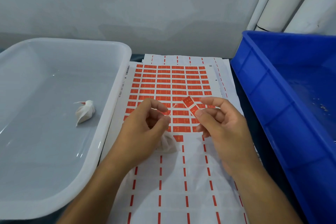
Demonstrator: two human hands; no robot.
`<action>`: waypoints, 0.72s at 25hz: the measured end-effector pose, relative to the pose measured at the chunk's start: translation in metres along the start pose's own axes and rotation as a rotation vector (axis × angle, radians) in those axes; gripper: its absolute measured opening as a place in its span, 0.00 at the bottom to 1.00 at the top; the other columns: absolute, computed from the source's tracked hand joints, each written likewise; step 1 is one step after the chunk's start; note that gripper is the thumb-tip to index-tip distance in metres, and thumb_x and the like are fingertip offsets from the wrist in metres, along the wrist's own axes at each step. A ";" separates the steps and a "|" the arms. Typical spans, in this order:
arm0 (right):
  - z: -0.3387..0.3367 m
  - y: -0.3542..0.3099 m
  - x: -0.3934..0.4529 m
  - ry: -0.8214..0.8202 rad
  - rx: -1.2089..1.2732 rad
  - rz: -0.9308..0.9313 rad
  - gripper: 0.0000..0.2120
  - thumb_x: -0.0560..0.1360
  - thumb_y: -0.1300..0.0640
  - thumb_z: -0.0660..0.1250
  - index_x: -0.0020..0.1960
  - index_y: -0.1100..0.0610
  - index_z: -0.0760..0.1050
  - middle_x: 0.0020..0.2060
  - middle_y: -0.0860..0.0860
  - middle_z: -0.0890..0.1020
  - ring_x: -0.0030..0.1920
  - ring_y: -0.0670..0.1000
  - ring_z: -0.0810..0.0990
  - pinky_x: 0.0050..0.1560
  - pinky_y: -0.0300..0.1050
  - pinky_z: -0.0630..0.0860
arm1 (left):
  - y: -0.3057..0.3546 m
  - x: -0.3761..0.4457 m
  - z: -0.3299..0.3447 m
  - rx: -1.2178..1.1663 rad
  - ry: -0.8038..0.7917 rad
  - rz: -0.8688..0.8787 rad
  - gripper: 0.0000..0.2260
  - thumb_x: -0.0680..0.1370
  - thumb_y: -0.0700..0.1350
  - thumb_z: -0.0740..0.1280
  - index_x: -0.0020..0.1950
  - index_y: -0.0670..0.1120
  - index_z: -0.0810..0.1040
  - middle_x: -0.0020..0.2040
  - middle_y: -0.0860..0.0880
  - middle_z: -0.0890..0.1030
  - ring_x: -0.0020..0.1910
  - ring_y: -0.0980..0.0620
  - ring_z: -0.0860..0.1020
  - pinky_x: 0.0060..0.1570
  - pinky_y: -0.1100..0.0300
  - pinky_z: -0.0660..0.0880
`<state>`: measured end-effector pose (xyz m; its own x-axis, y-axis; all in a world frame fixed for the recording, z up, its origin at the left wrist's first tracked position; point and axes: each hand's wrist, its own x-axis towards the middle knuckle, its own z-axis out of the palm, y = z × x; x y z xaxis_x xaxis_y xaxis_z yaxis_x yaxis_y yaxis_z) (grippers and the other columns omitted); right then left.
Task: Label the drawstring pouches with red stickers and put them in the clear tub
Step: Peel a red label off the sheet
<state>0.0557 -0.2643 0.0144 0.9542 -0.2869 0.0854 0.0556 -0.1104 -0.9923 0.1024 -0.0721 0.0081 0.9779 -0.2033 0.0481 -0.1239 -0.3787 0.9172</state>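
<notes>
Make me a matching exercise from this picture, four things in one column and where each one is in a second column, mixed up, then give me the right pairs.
Things
1. loose red sticker
2. pouch lying alone
3. sticker sheet
4. blue crate

Places
A. inside the clear tub
B. at the right edge of the picture
C. pinched in the right hand
D. flat on the table between the two containers

Pairs: 1-C, 2-A, 3-D, 4-B
</notes>
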 end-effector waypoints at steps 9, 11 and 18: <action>0.004 -0.001 -0.003 -0.130 0.009 -0.016 0.03 0.77 0.49 0.70 0.51 0.44 0.80 0.43 0.43 0.86 0.42 0.48 0.85 0.41 0.34 0.80 | 0.012 -0.009 0.016 -0.194 -0.067 0.070 0.05 0.77 0.50 0.71 0.52 0.55 0.78 0.43 0.58 0.85 0.42 0.56 0.85 0.40 0.70 0.78; 0.004 0.000 -0.004 -0.161 0.005 -0.016 0.03 0.78 0.52 0.72 0.51 0.45 0.80 0.42 0.44 0.85 0.42 0.48 0.86 0.41 0.35 0.81 | 0.013 -0.011 0.018 -0.236 -0.075 0.074 0.08 0.76 0.52 0.71 0.54 0.55 0.78 0.45 0.58 0.85 0.44 0.54 0.85 0.41 0.68 0.80; 0.005 0.003 -0.005 -0.134 -0.069 -0.036 0.07 0.76 0.50 0.74 0.53 0.45 0.78 0.43 0.43 0.86 0.45 0.46 0.86 0.42 0.37 0.82 | 0.011 -0.012 0.019 -0.230 -0.079 0.087 0.10 0.79 0.43 0.71 0.56 0.57 0.77 0.46 0.57 0.85 0.44 0.53 0.85 0.42 0.68 0.80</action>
<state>0.0531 -0.2584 0.0104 0.9829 -0.1525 0.1035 0.0745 -0.1851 -0.9799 0.0861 -0.0910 0.0105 0.9480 -0.2995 0.1081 -0.1566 -0.1432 0.9772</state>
